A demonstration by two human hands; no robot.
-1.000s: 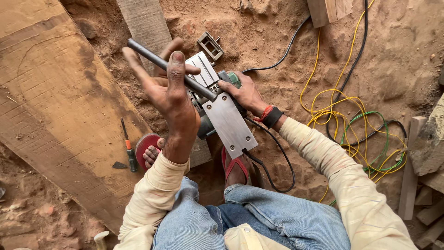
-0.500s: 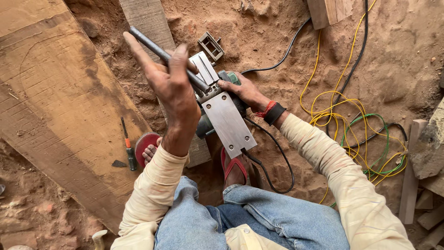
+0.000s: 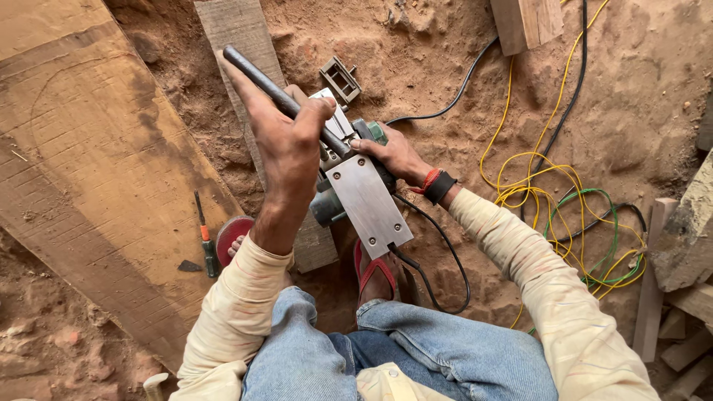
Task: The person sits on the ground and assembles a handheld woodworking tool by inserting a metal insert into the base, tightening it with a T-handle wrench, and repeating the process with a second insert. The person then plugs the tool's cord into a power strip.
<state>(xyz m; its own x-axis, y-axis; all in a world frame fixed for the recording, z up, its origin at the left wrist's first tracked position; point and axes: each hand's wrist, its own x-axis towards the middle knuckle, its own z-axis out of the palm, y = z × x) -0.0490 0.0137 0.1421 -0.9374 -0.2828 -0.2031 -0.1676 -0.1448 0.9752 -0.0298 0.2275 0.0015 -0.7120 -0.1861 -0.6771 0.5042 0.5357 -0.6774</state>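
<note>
An electric hand planer [image 3: 365, 194] lies upside down between my knees, its flat metal sole facing up. My left hand [image 3: 288, 145] is closed around a long dark metal rod [image 3: 256, 74] that slants down from the upper left onto the planer's middle. At the right side of the tool, my right hand [image 3: 394, 153] grips the planer's body; a red thread and a black band sit on that wrist. The rod's lower end is hidden behind my left hand.
A wide wooden plank [image 3: 82, 171] lies at left, a narrower board [image 3: 245, 44] under the planer. A small metal bracket [image 3: 341, 78] rests on the dirt. A screwdriver [image 3: 206, 238] lies by my left foot. Yellow, green and black cables [image 3: 564, 200] tangle at right, beside wood offcuts [image 3: 679, 245].
My left hand has shifted a little up and to the left with the rod, tilting it steeper onto the planer. My right hand stays on the tool.
</note>
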